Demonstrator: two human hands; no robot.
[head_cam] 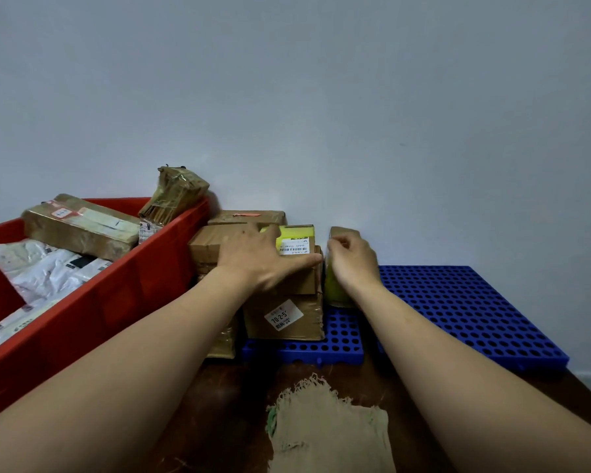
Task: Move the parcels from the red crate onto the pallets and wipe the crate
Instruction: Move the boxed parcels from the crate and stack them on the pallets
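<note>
Now left hand [263, 259], fingers straight, presses boxes [205, 246], maybe steadying them; right hand [352, 262] fingers curl round green parcel [335, 290], standing it beside them.

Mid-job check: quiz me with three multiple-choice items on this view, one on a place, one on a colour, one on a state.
1. Where does the frayed cloth lie? A on a chair; B on the dark surface in front of the pallets; C on a shelf.
2. What colour are the pallets? A blue; B grey; C green.
3. What is the right hand doing? A hanging idle; B wiping; C gripping a small parcel.
Answers: 1 B, it lies flat before their front edge. 2 A, both perforated panels are blue. 3 C, its fingers curl round the parcel's top.
</note>
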